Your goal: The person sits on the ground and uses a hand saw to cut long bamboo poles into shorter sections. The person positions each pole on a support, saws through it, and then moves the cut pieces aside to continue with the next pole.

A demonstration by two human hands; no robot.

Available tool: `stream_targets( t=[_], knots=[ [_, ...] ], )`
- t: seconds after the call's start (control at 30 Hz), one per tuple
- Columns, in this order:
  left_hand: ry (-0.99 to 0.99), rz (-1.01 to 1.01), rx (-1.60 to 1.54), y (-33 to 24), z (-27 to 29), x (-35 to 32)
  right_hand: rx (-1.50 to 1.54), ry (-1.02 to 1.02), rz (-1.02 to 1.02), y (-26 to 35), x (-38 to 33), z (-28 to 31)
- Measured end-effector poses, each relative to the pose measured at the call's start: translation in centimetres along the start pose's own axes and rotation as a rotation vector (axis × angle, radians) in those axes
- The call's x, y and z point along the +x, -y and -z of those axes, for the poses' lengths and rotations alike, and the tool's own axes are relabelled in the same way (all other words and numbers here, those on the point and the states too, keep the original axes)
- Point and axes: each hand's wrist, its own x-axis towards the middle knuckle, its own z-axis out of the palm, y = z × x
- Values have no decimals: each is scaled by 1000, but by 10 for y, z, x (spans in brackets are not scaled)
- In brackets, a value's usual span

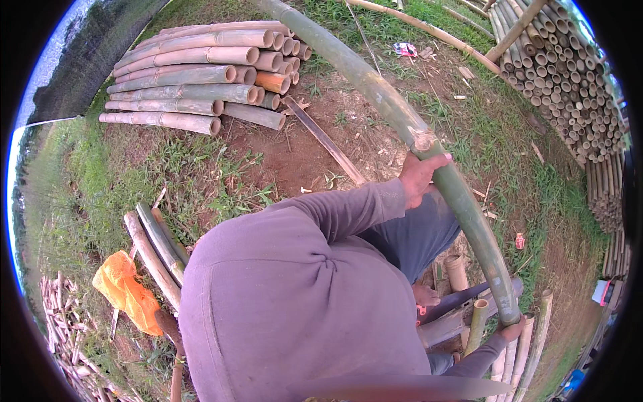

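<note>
Green bamboo (472, 208) is gripped by left fingers (438, 162) and right fingers (514, 328), an orange mesh bag (128, 291), contents unclear, lying apart.

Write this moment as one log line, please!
left hand: holding green bamboo pole | right hand: touching its near end | upper left: bamboo stack | lower left: orange bundle

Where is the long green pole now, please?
In the head view, the pole runs from the top edge to the lower right, held by the left hand partway along and the right hand at its lower end.
</note>
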Motion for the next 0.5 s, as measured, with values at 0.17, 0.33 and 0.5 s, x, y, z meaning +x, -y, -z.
stream_targets(
  t=[0.17,0.33,0.5],
  knots=[
    [-276,-281,43,-67,68,-9,-40,299,-3,-10,-3,-153],
    [-522,-529,4,-143,168,1,-184,485,95,-19,-62,-321],
    [-613,-524,-5,-226,297,20,-315,747,68,-22,-196,-440]
  ],
)
